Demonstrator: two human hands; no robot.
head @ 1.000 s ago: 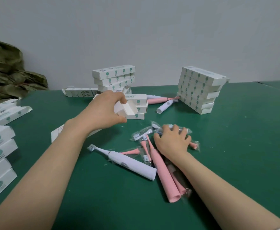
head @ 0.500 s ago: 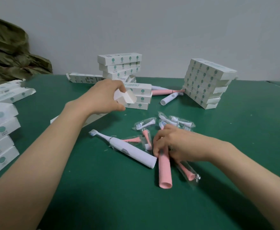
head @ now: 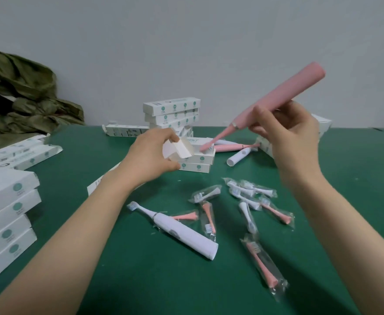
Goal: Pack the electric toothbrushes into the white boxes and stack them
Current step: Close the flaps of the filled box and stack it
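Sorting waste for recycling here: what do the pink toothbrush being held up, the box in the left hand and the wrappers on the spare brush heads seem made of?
The pink toothbrush: probably matte plastic; smooth, evenly coloured, no glare. The white box: thin printed cardboard, seemingly; crisp folded flaps. The wrappers: clear plastic film; crinkled, glinting, contents visible through them.

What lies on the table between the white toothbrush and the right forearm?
Head view: bagged brush heads, some pink, some white, lie scattered on the green table between them.
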